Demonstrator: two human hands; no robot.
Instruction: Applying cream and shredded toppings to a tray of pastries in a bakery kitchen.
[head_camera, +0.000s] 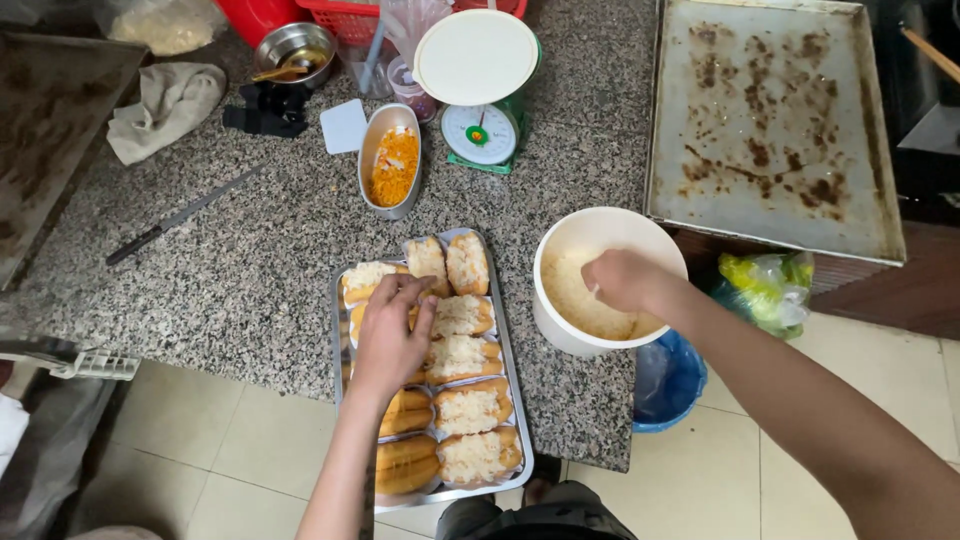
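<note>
Single head camera looks steeply down, close above the counter (250, 260)

My left hand (390, 335) rests on soft, crumb-topped buns (462, 355) in a shiny metal tray (521, 440). My right hand (625, 280) dips into a smooth white plastic bucket (560, 330). The counter (250, 260) is speckled polished granite; upper right, a dull, stained metal sheet (770, 120).

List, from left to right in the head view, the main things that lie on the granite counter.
Crumpled cloth → knife → oval metal dish of orange shreds → green kitchen scale → white bucket, with the right hand in it → stained baking sheet.
</note>
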